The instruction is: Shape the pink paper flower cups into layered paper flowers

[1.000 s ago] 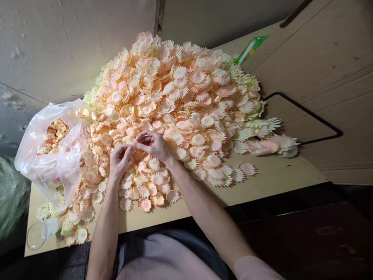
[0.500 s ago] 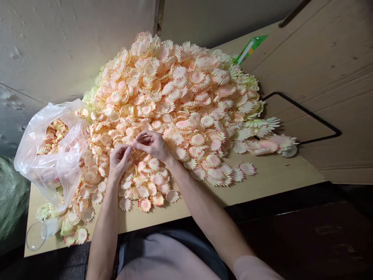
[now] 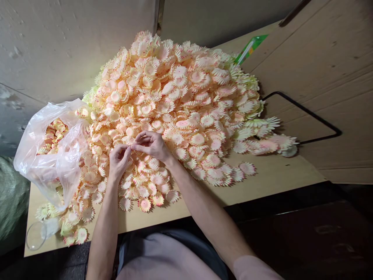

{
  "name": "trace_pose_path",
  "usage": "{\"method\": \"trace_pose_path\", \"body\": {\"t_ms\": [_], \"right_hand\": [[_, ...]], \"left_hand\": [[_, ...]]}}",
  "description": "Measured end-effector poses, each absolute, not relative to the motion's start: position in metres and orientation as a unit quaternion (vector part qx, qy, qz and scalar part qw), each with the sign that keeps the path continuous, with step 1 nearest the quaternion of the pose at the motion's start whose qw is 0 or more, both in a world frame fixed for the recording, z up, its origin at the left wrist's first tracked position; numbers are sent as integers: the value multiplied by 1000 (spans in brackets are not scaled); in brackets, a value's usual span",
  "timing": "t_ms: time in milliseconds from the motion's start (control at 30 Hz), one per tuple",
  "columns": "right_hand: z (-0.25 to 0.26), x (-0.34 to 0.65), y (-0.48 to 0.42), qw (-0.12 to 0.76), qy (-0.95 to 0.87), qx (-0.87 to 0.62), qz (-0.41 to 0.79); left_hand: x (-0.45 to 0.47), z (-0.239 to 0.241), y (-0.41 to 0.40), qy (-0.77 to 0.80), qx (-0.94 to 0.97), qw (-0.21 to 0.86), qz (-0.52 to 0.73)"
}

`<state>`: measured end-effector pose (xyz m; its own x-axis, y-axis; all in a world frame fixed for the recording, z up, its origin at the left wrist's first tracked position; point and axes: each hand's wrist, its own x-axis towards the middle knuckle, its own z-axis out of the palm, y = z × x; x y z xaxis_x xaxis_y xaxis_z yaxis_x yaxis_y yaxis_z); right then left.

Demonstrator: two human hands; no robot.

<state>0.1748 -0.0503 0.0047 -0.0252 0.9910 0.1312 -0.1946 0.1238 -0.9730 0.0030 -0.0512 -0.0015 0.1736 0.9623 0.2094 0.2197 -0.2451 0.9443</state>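
Note:
A big heap of peach and pink artificial flower heads (image 3: 180, 101) covers the table (image 3: 268, 175). My left hand (image 3: 119, 160) and my right hand (image 3: 151, 144) meet over the near side of the heap, fingertips pinched together. Between them is a small piece, too small and hidden for me to name. Loose flower heads (image 3: 145, 190) lie right under both hands.
A clear plastic bag (image 3: 49, 151) holding more flower pieces sits at the left. A clear cup (image 3: 36, 235) lies at the table's near left corner. A green packet (image 3: 250, 47) lies behind the heap. Cardboard with a black wire frame (image 3: 305, 116) stands at the right.
Hands stay in place over the heap; only the fingertips shift slightly against each other.

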Motion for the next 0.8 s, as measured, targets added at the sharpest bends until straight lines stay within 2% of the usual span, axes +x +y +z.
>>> {"method": "trace_pose_path", "body": {"t_ms": [433, 800], "right_hand": [[6, 176, -52, 573, -530, -405, 476], [3, 176, -51, 571, -522, -408, 486]], "left_hand": [[4, 0, -52, 452, 645, 408, 462], [4, -1, -51, 453, 652, 403, 454]]}}
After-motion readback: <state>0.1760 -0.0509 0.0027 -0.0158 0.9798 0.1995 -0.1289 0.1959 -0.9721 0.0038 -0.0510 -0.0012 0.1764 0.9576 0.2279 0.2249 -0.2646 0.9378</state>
